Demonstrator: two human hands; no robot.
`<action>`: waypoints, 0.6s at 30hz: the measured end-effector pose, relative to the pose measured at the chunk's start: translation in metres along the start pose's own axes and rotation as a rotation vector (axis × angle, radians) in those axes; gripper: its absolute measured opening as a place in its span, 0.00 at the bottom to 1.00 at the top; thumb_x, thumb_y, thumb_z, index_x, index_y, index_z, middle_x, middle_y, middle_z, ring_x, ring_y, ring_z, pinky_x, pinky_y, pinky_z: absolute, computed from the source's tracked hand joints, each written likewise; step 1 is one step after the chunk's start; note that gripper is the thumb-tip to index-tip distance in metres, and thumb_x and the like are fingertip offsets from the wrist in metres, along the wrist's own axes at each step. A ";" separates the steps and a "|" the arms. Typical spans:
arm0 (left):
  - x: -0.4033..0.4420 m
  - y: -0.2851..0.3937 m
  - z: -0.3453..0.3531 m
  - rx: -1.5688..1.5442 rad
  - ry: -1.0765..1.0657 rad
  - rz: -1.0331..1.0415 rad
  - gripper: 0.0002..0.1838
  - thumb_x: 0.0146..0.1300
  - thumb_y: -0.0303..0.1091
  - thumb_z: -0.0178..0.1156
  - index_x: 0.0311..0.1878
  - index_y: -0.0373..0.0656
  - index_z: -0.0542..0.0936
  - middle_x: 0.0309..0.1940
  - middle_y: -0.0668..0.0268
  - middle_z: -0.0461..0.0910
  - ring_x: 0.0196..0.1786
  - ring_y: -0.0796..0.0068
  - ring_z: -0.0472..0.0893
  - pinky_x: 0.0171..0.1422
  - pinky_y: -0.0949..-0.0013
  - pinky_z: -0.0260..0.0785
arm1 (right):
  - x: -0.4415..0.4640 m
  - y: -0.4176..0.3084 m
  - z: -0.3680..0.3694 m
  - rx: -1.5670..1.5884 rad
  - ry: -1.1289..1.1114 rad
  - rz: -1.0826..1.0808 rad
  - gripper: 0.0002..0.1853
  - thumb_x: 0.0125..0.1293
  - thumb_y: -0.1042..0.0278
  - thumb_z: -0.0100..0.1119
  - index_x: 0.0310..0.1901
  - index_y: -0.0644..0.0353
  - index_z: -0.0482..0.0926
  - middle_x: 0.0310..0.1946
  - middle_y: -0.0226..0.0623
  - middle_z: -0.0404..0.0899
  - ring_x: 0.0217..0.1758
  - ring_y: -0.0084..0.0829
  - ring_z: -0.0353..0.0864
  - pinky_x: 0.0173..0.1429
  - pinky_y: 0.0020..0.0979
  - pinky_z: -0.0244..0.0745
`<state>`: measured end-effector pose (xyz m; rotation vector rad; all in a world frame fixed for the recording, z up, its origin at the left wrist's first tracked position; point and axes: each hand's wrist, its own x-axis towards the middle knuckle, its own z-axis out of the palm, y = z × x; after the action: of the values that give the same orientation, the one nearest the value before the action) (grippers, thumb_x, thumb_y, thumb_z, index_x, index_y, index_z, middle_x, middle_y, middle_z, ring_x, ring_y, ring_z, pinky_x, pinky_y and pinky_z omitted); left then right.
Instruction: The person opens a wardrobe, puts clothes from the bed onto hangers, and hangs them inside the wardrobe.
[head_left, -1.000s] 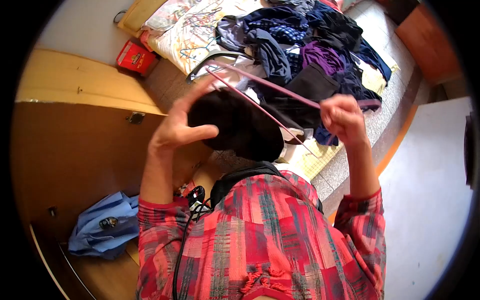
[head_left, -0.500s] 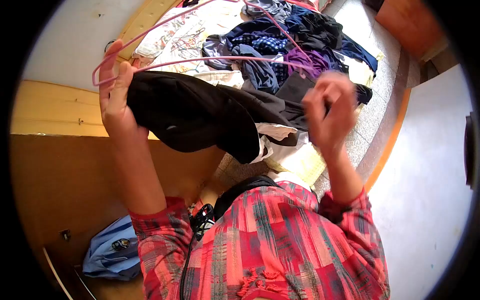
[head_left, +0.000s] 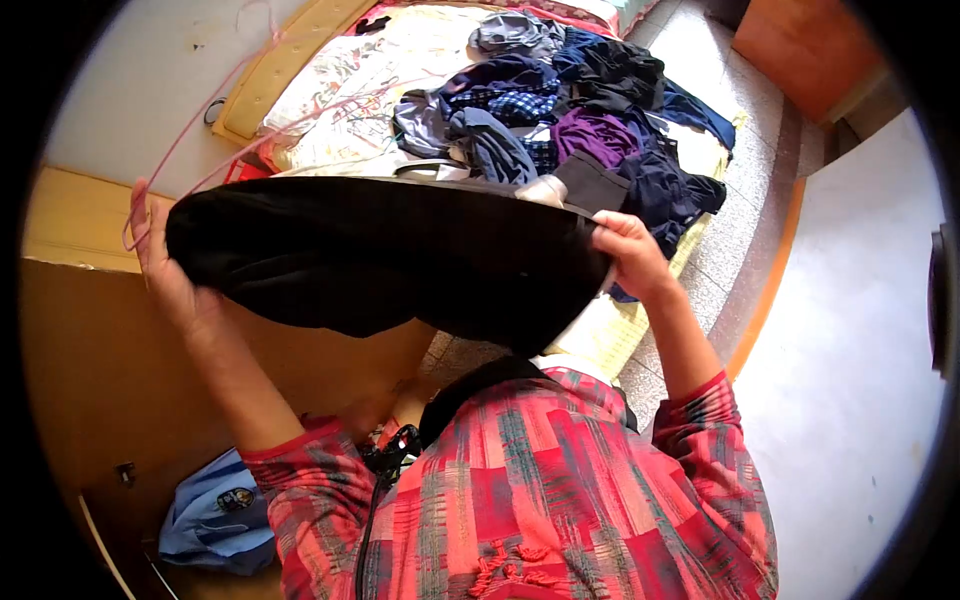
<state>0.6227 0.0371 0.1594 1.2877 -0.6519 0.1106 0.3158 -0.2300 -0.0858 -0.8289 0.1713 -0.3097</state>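
Note:
A pair of black trousers (head_left: 390, 255), as far as its shape and whitish lining show, is stretched between my two hands in front of my body. My left hand (head_left: 175, 280) grips its left end, and a thin pink clothes hanger (head_left: 205, 115) is held at the same hand, standing up and slanting away over the bed, blurred. At the other end, my right hand (head_left: 632, 250) is closed on the edge of the trousers, its thumb and fingers pinching the cloth. The lower part of the trousers hangs down in a fold.
Beyond the trousers is a bed with white patterned bedding (head_left: 330, 130). Dark clothes and a purple garment (head_left: 597, 138) lie heaped on it. A brown wooden panel (head_left: 200, 340) stands at left, with a blue bag-like item (head_left: 220, 515) below. A white surface (head_left: 850, 370) borders the right side.
My right hand has come down and taken hold of the trousers' right end, spreading them wide. My left hand has shifted left, and the hanger has swung left and upward, away from my right hand.

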 end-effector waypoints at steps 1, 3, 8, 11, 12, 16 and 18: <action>-0.002 -0.007 -0.010 -0.004 -0.001 -0.076 0.17 0.66 0.29 0.50 0.58 0.47 0.70 0.46 0.63 0.74 0.41 0.70 0.78 0.46 0.66 0.76 | -0.005 -0.021 0.014 0.083 0.010 0.058 0.10 0.63 0.70 0.55 0.43 0.67 0.77 0.36 0.35 0.81 0.37 0.24 0.81 0.45 0.26 0.77; -0.010 -0.023 -0.023 -0.021 -0.011 -0.197 0.18 0.66 0.31 0.50 0.60 0.48 0.69 0.46 0.61 0.74 0.43 0.66 0.79 0.47 0.64 0.76 | -0.008 -0.036 0.021 0.171 0.017 0.128 0.13 0.65 0.63 0.55 0.43 0.66 0.76 0.37 0.37 0.81 0.38 0.26 0.82 0.44 0.27 0.79; -0.052 -0.056 -0.045 -0.038 -0.006 -0.324 0.20 0.67 0.33 0.49 0.62 0.48 0.66 0.45 0.56 0.75 0.45 0.60 0.79 0.50 0.59 0.75 | -0.022 -0.015 0.011 0.317 0.126 0.215 0.11 0.65 0.66 0.56 0.41 0.65 0.77 0.38 0.37 0.82 0.35 0.25 0.82 0.42 0.27 0.79; -0.071 -0.073 -0.058 -0.051 0.018 -0.306 0.20 0.67 0.33 0.49 0.62 0.49 0.66 0.48 0.57 0.74 0.47 0.60 0.78 0.52 0.60 0.74 | -0.027 -0.009 0.010 0.271 0.092 0.209 0.14 0.65 0.67 0.55 0.47 0.67 0.75 0.41 0.38 0.81 0.41 0.25 0.82 0.49 0.26 0.76; -0.075 -0.073 -0.059 -0.090 0.035 -0.307 0.20 0.67 0.33 0.48 0.62 0.50 0.66 0.49 0.57 0.74 0.47 0.61 0.78 0.52 0.60 0.73 | -0.028 -0.007 0.008 0.277 0.094 0.216 0.14 0.65 0.67 0.55 0.47 0.67 0.75 0.41 0.38 0.81 0.41 0.25 0.82 0.49 0.26 0.76; -0.097 -0.059 -0.049 -0.078 0.034 -0.303 0.20 0.68 0.35 0.48 0.63 0.51 0.66 0.47 0.59 0.74 0.45 0.63 0.78 0.51 0.60 0.73 | -0.029 -0.005 0.009 0.136 0.036 0.212 0.21 0.60 0.70 0.59 0.54 0.69 0.71 0.44 0.38 0.79 0.41 0.25 0.81 0.50 0.27 0.76; -0.109 -0.049 -0.039 -0.046 0.051 -0.273 0.20 0.68 0.36 0.48 0.63 0.51 0.65 0.44 0.61 0.74 0.43 0.66 0.78 0.51 0.61 0.73 | -0.027 -0.006 0.011 0.002 0.051 0.186 0.21 0.59 0.70 0.61 0.52 0.68 0.72 0.43 0.37 0.80 0.41 0.24 0.81 0.50 0.27 0.75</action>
<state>0.5698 0.0883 0.0574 1.3131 -0.4278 -0.0945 0.2920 -0.2171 -0.0727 -0.7976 0.2934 -0.1564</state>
